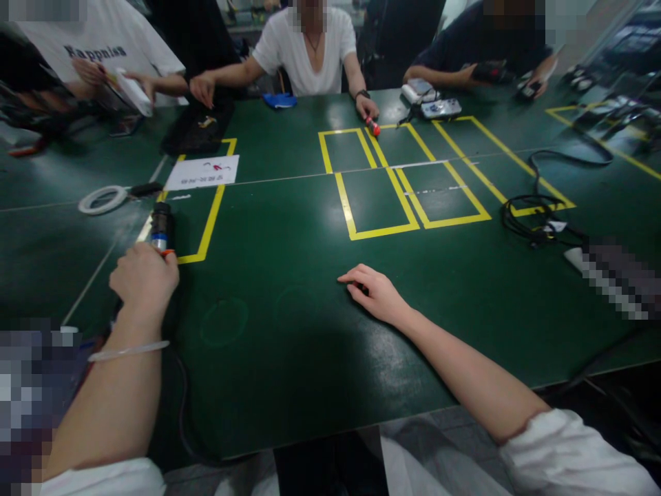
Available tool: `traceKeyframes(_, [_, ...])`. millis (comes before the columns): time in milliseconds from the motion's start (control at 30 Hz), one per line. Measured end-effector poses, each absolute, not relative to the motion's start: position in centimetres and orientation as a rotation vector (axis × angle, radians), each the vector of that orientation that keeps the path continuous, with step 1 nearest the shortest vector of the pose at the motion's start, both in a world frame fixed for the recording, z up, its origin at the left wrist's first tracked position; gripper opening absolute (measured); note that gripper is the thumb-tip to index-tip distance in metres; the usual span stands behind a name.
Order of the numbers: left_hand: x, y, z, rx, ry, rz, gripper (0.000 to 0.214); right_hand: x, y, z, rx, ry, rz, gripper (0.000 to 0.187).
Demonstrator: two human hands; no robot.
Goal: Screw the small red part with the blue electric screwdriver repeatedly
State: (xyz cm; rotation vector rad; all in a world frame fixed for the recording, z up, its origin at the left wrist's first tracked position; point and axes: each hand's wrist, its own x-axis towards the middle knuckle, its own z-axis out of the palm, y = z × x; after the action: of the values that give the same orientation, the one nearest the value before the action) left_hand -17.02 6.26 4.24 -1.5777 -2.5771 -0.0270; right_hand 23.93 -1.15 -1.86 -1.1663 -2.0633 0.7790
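Observation:
My left hand (144, 277) is closed around a black cylindrical tool (162, 222) with a blue band and a bit of orange near my fingers. Its dark end points away from me over the yellow-taped outline (211, 224) on the left, and its grip is hidden in my fist. My right hand (376, 293) hovers at or just above the green table (289, 358), holding nothing. The forefinger on that hand reaches leftward while the other fingers curl loosely; whether they touch the surface I cannot tell.
Left of centre lies a white paper (204, 172), with a white ring-shaped roll (102, 200) beside it. More yellow outlines (385, 231) and a coiled black cable (531, 217) are to the right. Across the table, several people handle items, including a red-tipped object (372, 127).

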Motion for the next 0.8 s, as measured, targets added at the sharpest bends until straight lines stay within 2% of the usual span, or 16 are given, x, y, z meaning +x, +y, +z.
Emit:
traceKeyframes(133, [-13.1,6.1,4.5,-1.965,-2.499,-0.38,0.041,23.9,-1.1,-1.9,-1.16,-2.06,0.786,0.027])
traceKeyframes(300, [-3.7,3.7,3.5,-2.928,-2.47,-1.163,0.032,23.9,-1.0,-1.6,-1.104,-2.016,0.888,0.025])
traceKeyframes(500, [2.4,0.4,0.7,-3.536,-2.386,-1.294,0.032,23.5,-1.2,-1.8,-0.97,-1.864,1.245,0.025])
traceKeyframes(633, [2.4,-0.1,-0.4,-3.58,-2.421,-1.399,0.033,23.1,-1.4,-2.0,-0.951,-1.855,1.29,0.02])
traceKeyframes(800, [2.1,-0.2,-0.2,-3.62,-2.384,-1.34,0.034,22.8,-1.4,-1.6,-0.963,-1.873,1.295,0.014])
